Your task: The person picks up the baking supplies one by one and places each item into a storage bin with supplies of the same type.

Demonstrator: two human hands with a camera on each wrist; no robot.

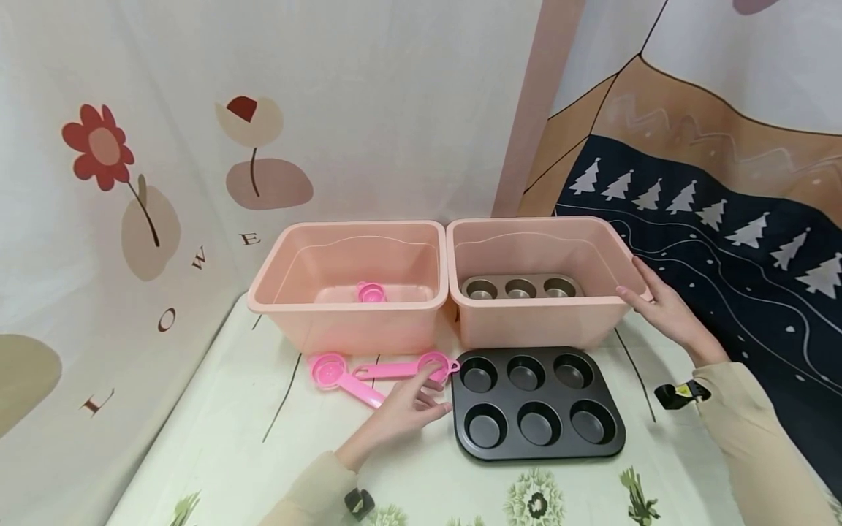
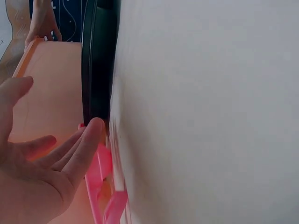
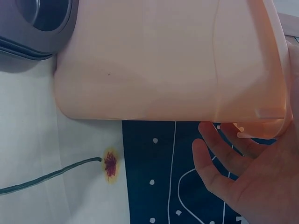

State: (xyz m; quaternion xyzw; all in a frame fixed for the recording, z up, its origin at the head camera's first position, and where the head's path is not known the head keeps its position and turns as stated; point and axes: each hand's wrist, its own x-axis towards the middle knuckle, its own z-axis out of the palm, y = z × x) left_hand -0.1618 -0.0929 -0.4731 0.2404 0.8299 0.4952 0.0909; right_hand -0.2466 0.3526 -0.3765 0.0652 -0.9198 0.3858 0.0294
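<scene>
My left hand (image 1: 409,404), fingers loosely extended, is over two pink measuring spoons on the table. Its fingertips reach the cup of one measuring spoon (image 1: 384,371); whether they touch is hard to tell. The other measuring spoon (image 1: 327,371) lies slanted to its left. In the left wrist view, pink handles (image 2: 99,175) show beyond the fingers. At the right pink bin (image 1: 526,321), my right hand (image 1: 671,310) holds the right front corner, thumb over the rim and fingers outside. Those fingers (image 3: 219,163) show beside its wall in the right wrist view.
A black muffin pan (image 1: 536,462) lies in front of the right bin. Inside that bin sits a brownish-grey muffin pan (image 1: 506,281). The left pink bin (image 1: 355,325) stands alongside, with a small pink scoop (image 1: 371,293) inside. A patterned curtain (image 1: 395,109) hangs behind.
</scene>
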